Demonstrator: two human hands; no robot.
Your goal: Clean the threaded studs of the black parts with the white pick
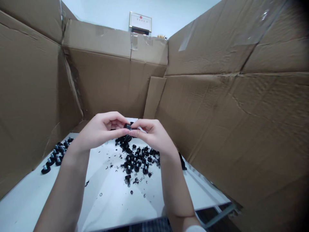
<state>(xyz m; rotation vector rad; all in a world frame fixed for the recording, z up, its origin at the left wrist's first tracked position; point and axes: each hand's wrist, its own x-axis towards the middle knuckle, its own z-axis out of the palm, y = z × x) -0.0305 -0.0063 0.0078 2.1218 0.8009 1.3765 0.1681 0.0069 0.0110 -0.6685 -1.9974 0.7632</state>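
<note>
Above the table, my left hand (106,129) pinches a small black plastic part (127,126) between thumb and fingertips. My right hand (151,132) meets it from the other side, its thumb and forefinger closed on the same part. The fingers cover much of the part, so its full shape cannot be made out. Below the hands lies a loose pile of black parts with metal studs (137,159), several standing stud up. Beyond my left forearm, more black round-based parts with metal studs (58,153) stand in rough rows.
Thin black scraps and small rings (131,192) are scattered over the white table (113,203). Cardboard walls enclose the table at the left (31,96), back (103,80) and right (217,112). A dark object (182,162) lies beside my right forearm.
</note>
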